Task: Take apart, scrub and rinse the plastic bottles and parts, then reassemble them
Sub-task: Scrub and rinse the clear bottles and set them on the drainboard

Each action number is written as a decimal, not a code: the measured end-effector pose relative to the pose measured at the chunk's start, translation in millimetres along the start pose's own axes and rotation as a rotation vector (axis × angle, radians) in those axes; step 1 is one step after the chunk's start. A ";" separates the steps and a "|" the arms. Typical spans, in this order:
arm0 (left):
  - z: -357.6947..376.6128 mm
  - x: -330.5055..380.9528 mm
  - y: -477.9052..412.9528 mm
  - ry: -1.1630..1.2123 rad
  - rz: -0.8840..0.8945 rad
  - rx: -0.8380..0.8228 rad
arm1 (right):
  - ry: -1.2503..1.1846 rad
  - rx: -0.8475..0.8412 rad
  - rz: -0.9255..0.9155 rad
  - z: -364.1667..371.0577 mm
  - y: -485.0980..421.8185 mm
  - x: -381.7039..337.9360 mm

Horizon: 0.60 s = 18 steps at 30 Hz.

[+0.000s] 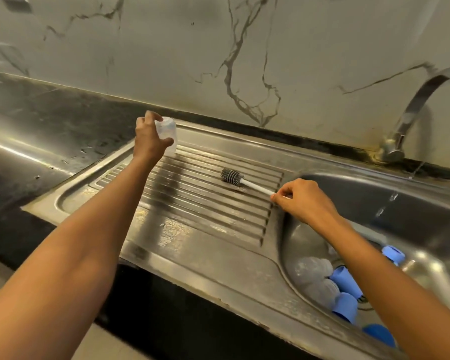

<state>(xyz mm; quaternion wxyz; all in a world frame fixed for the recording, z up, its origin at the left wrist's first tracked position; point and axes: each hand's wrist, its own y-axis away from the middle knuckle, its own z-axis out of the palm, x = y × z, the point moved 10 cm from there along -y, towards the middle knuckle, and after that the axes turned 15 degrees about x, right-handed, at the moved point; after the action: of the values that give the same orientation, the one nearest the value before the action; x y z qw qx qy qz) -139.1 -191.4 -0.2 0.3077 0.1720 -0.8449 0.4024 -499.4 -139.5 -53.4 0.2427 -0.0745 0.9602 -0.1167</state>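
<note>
Clear plastic first: got the bottle wrapped in the left grip over the drainboard's far corner. Pinching only the handle tip of the brush, flat on the ribs, with the right grip. Better to slide closer to the bristles before scrubbing, probably less wobble.

Both arms bare, stretched forward. Left hand reaches farthest, back toward camera, fingers and thumb curled round bottle. Right hand nearer and lower, knuckles up, fingertips pinching end of brush handle. Hands well apart.
</note>
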 end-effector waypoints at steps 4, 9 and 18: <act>6.8 -9.6 -0.1 0.004 0.000 -0.007 | -0.003 0.006 -0.010 1.1 -2.9 -2.2; 9.3 -10.8 0.0 0.009 0.004 -0.009 | -0.021 0.029 -0.033 -1.4 -3.0 -5.1; 11.1 -9.1 3.2 0.005 0.007 -0.008 | -0.036 0.041 -0.049 -5.8 -2.3 -7.5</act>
<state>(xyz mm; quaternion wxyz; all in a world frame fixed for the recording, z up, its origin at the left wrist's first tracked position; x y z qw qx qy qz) -138.2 -197.8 -13.4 0.3093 0.1667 -0.8463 0.4004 -495.5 -139.1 -44.4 0.2584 -0.0952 0.9509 -0.1412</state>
